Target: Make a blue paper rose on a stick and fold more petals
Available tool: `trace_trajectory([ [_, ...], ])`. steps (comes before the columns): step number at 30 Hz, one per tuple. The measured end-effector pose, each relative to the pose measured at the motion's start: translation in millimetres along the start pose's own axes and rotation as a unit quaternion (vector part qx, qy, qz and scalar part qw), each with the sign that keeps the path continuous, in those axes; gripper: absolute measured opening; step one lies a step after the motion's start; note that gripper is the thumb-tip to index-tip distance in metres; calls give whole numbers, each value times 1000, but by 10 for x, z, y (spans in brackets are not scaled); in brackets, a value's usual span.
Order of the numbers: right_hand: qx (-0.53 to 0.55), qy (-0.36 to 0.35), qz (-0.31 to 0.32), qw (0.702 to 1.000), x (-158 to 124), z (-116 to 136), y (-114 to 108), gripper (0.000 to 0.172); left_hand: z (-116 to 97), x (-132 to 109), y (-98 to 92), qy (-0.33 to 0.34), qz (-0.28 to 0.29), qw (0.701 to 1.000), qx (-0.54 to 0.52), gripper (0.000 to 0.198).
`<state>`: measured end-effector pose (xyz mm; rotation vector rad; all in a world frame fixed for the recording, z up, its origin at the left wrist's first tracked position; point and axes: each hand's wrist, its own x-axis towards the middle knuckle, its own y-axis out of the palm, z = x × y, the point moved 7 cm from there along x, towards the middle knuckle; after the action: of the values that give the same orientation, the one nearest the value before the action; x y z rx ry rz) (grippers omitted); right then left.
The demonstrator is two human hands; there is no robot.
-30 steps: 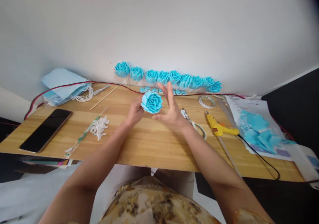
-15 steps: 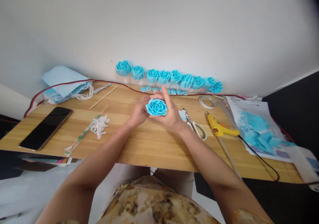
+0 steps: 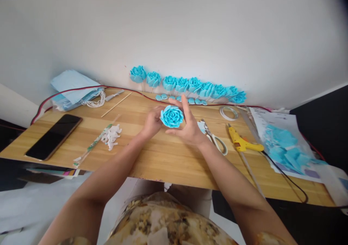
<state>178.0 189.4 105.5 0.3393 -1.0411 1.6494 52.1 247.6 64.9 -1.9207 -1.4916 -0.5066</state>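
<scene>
A blue artificial rose (image 3: 172,116) is held over the middle of the table, its petals facing me. My left hand (image 3: 153,121) is closed at the flower's left side; its fingers are partly hidden behind the bloom, and the stem is out of sight. On the other side my right hand (image 3: 190,127) is open, thumb and fingers spread around the flower's right edge. Whether its fingertips touch the petals I cannot tell. Behind the hands lie several small blue petal pieces (image 3: 191,101). Scissors (image 3: 217,141) rest just right of my right hand.
Several finished blue roses (image 3: 194,84) lean along the wall. A yellow glue gun (image 3: 241,139), a tape roll (image 3: 228,113) and blue pieces (image 3: 288,152) on paper are at right. Left are a phone (image 3: 54,137), white scraps (image 3: 111,136), a thin stick (image 3: 116,105) and face masks (image 3: 74,87).
My right thumb and fingers have opened away from the rose, which now shows more of its petals. The whole view has shifted slightly.
</scene>
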Motion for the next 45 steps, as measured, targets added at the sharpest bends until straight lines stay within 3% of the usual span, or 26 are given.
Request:
trace_trajectory([
  [6,5,40,18,999,2,-52,-29,124,104,4,26,-23,10,1000,-4,16],
  [13,-15,35,8,999,-19,-103,30,117,30,12,74,-26,35,999,-15,25],
  [19,-7,17,-16,1000,-7,-39,56,108,47,-9,80,-49,21,998,-43,24],
  [25,-5,71,-4,997,2,-148,-9,124,166,20,-71,-149,-47,980,-119,29],
  [30,23,205,-19,978,-88,-525,-16,82,157,87,-185,-178,-67,959,-209,32],
  [34,98,293,0,951,-190,-688,157,60,148,94,-166,-176,-52,959,-216,37],
  [37,125,303,2,945,-213,-674,221,54,141,75,-106,-176,-24,962,-209,39],
  [40,109,308,-38,944,-220,-692,146,45,166,77,-88,-179,-6,965,-190,33],
  [42,98,316,-69,941,-229,-725,72,42,213,104,-133,-181,-20,961,-206,33],
  [45,88,327,-92,937,-240,-760,2,41,255,179,-261,-155,-63,950,-265,56],
])
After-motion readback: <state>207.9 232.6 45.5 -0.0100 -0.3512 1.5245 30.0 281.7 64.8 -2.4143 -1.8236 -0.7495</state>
